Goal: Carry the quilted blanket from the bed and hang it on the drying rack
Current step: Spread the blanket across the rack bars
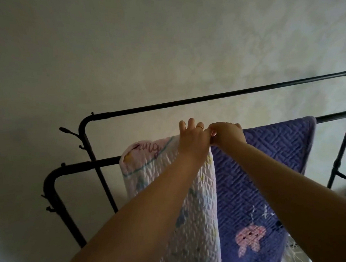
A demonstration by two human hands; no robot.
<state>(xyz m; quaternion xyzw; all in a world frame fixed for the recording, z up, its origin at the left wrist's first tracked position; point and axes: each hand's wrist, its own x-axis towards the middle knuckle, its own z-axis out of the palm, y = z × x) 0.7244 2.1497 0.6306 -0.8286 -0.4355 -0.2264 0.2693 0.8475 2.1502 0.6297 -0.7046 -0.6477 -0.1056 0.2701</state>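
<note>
My quilted blanket (256, 166) hangs over the near bar of the black drying rack (85, 165), its purple side with a pink figure facing me on the right and a pale, stitched side folded forward on the left. My left hand (192, 137) lies on the top fold at the bar, fingers stretched out straight, a ring on one finger. My right hand (226, 135) sits just beside it, touching it, fingers curled and pinching the blanket's edge. A pale wall (124, 53) stands behind the rack.

Blanket (241, 187) bottom cut off, rack (101, 162) rail hidden under it, embroidered txt unreadable
</note>
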